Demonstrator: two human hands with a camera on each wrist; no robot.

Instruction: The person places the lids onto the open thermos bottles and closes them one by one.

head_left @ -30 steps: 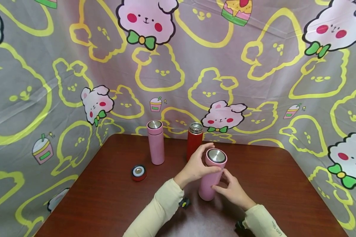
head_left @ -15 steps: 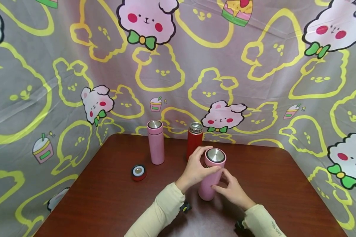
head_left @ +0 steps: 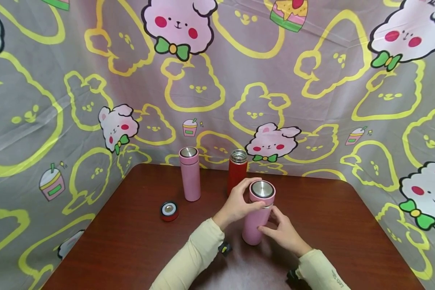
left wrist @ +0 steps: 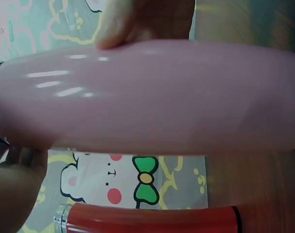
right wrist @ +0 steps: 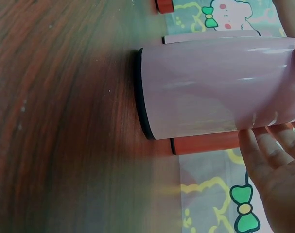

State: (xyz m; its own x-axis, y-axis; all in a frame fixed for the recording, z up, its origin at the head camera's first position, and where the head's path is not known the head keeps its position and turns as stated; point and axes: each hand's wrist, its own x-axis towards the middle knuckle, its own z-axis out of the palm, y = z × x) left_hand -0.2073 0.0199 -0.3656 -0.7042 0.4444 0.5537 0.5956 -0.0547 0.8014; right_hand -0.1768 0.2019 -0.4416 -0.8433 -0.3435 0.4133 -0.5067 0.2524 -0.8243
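Observation:
A pink thermos (head_left: 255, 225) stands in front of the person, its lid (head_left: 262, 198) topped by a silver disc with a dark ring. My left hand (head_left: 237, 206) grips the lid from the left, thumb in front and fingers behind. A thin silvery line shows just under the lid, near the thumb. Lower down, my right hand (head_left: 284, 233) holds the body from the right between thumb and fingers. In the right wrist view the fingers (right wrist: 276, 150) lie along the thermos's side, and its black base faces the tabletop.
Behind the left hand stands a lidless red thermos (head_left: 237, 171) with a bare steel mouth. Another pink thermos (head_left: 191, 181), lidded, is upright at the back left. A red-and-black lid (head_left: 169, 211) lies upside down on the brown table (head_left: 130, 237). Patterned cloth (head_left: 217, 121) hangs behind.
The lid has shifted slightly up and left with the left hand, and a silvery line now shows beneath it. The right hand keeps its hold on the body.

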